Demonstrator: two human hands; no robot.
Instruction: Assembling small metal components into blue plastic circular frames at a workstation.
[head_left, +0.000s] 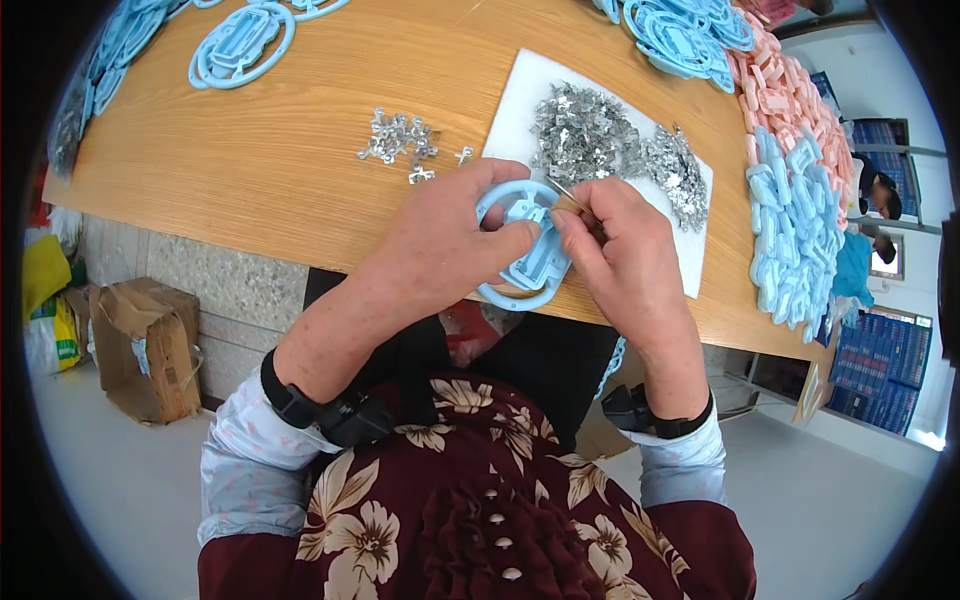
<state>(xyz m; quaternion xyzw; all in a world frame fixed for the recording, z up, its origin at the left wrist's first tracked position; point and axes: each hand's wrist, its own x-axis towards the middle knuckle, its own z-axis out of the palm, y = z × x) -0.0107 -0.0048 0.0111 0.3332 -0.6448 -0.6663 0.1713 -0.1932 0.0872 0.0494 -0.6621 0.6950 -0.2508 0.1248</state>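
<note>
Blue plastic ring frame (540, 262), gripped in my left hand (445, 230), my right hand (625, 240) pinching a slim tool (567, 204) at one o'clock: apparently fitting stage, calling for steady pressure.

The top (455, 500) is dark maroon with large cream flowers (368, 538), its front ruffled and set with pale, shiny buttons (504, 543). The over-sleeves (252, 465) are pale blue, faintly patterned in pink. Two black wrist straps (290, 402) each carry a bulky black box (358, 421).
</note>
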